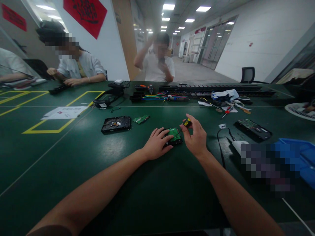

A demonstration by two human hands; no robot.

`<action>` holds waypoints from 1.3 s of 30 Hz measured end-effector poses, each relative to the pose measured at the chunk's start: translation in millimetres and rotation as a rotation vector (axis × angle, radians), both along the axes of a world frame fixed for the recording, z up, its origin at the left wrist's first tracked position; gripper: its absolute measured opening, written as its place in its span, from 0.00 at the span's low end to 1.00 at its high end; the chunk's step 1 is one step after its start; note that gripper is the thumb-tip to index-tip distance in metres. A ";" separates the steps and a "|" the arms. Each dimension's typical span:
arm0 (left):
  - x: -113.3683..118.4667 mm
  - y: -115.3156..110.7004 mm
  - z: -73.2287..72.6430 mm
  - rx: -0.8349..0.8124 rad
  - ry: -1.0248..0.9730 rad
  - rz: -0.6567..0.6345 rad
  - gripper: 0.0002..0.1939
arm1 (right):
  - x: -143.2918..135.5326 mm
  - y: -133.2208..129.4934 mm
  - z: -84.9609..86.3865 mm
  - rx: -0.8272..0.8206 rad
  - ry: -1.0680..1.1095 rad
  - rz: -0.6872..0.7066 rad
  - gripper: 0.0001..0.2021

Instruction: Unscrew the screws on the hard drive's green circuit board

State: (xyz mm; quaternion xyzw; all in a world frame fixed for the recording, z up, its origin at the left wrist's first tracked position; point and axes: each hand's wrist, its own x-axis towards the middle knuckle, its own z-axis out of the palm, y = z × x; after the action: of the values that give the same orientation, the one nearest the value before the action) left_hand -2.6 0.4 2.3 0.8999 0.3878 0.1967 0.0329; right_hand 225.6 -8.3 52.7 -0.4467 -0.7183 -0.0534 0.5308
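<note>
A black hard drive with a green circuit board (pixel 175 134) lies on the green table (pixel 137 183) in front of me. Across its left part rests my left hand (pixel 157 143), fingers spread and lying over the drive. My right hand (pixel 195 136) pinches a small yellow-and-black screwdriver (pixel 187 122) just right of the drive. The tool's shaft points left toward the board; whether its tip touches a screw is too small to tell.
Another drive (pixel 116 124) and a loose green board (pixel 141 119) lie left. At right are a third drive (pixel 253 129), a cable and a blue bin (pixel 295 157). Tools and wires (pixel 162 97) line the far side, where people sit.
</note>
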 end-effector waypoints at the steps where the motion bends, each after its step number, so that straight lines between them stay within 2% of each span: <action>1: -0.1 0.0 0.0 0.001 0.002 0.000 0.28 | 0.2 0.0 -0.1 -0.001 0.000 0.000 0.24; 39: -0.3 0.5 -1.9 0.009 0.020 -0.001 0.28 | -1.6 5.3 2.1 -0.042 -0.002 -0.002 0.30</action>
State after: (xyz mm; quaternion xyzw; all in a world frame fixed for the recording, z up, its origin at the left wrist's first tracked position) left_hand -2.9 0.8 0.4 0.9021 0.3870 0.1892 0.0251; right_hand 224.0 -3.0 54.8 -0.4584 -0.7191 -0.0395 0.5207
